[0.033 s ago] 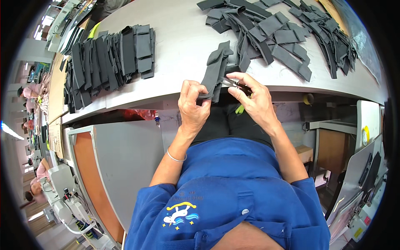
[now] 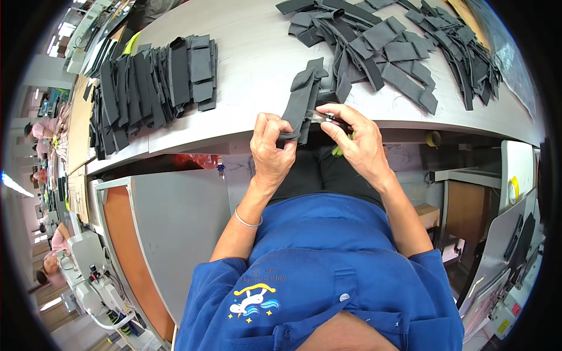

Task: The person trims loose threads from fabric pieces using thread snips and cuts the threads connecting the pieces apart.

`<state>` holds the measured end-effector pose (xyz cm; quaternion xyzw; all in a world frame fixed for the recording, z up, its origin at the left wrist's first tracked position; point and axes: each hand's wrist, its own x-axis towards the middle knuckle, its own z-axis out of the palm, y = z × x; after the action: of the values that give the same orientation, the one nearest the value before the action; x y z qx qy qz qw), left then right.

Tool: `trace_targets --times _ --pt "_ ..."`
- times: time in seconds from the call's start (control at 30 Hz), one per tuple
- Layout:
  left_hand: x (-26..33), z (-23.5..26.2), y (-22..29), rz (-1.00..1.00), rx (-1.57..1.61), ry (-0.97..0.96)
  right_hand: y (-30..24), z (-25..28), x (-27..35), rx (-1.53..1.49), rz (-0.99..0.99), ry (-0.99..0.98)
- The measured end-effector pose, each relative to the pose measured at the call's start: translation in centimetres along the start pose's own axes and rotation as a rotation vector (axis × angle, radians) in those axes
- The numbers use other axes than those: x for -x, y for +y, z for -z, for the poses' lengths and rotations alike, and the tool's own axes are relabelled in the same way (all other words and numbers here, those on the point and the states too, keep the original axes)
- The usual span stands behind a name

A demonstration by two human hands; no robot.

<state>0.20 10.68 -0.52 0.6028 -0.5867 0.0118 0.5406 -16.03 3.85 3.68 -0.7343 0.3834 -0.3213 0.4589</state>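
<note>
Left hand [image 2: 273, 145] pinched on grey strip [image 2: 301, 96], right hand [image 2: 360, 139] around tool [image 2: 335, 120], grey heap [image 2: 383, 34] beyond

Covered, cropped and blurred parts

The right hand [image 2: 362, 140] hides much of the dark tool [image 2: 335, 120], and whether its tips touch the grey fabric strip [image 2: 301, 96] is too small to tell. The left hand [image 2: 273, 147] covers part of the strip's near end. The loose pile [image 2: 380, 44] runs past the top edge; co-workers [image 2: 57, 241] at far left are blurred.
</note>
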Motion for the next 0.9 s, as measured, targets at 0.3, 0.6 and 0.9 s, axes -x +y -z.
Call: trace_targets --times 0.3,0.6,0.9 --pt "1.0 -0.9 -0.4 -0.033 -0.034 0.03 0.4 -0.2 -0.4 0.486 0.295 0.177" --pt "1.1 -1.2 -0.7 -0.049 -0.039 0.05 -0.4 0.0 0.0 0.418 0.278 0.092" --pt "1.3 -1.4 -0.7 -0.072 -0.06 0.055 0.0 0.4 -0.1 0.413 0.22 0.134"
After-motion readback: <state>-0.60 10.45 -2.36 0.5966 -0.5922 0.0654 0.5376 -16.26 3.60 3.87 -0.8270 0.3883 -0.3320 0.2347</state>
